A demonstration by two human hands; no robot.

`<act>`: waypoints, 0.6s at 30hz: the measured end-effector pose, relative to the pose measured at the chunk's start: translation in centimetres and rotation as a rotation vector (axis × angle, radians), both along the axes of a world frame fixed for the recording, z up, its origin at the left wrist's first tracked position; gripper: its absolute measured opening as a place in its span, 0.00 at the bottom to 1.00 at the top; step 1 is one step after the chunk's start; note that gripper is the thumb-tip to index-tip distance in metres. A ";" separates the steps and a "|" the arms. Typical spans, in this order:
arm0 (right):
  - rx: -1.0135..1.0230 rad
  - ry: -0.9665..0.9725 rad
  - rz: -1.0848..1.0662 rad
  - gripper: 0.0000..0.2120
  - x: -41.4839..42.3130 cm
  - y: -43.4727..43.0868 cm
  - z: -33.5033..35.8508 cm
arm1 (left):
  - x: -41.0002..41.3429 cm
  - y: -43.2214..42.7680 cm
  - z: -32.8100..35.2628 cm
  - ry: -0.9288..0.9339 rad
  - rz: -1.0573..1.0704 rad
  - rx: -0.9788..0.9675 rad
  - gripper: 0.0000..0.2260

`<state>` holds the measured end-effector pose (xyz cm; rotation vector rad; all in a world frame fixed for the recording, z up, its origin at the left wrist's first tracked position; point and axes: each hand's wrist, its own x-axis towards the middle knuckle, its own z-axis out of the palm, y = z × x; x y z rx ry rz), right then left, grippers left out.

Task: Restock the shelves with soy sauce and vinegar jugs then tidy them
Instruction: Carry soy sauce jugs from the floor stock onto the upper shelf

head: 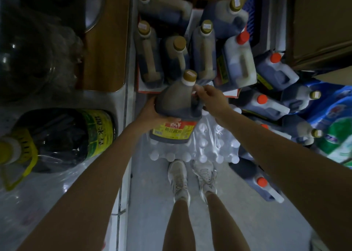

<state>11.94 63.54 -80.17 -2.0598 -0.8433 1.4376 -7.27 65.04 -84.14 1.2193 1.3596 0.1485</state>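
I hold a dark soy sauce jug (177, 107) with a gold cap and a yellow-red label above the floor. My left hand (152, 113) cups its left side and underside. My right hand (211, 98) grips the handle just below the neck. Beyond it, several gold-capped soy sauce jugs (150, 54) stand in an open red-edged carton (142, 87). To the right, several red-capped jugs (239, 60) lie and lean in a loose pile. On the shelf (122, 106) at left lies a large dark vinegar jug (62, 136) with a green-yellow label.
A shrink-wrapped pack of white-capped bottles (205, 146) sits on the floor under the held jug, just ahead of my shoes (178, 176). Blue and green bags (335, 121) lie at right. A cardboard box (320, 22) stands at upper right. Dark wrapped items fill the upper left shelf.
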 end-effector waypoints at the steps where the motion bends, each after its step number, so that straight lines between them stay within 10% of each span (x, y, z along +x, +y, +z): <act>1: 0.004 -0.003 0.002 0.14 -0.1 0.2 0.1 | -0.1 0.0 -0.4 -0.012 0.010 -0.012 0.41; 18: 0.202 -0.290 0.378 0.15 -1.1 -0.2 5.6 | -0.3 -5.4 4.6 -0.025 0.303 0.164 0.40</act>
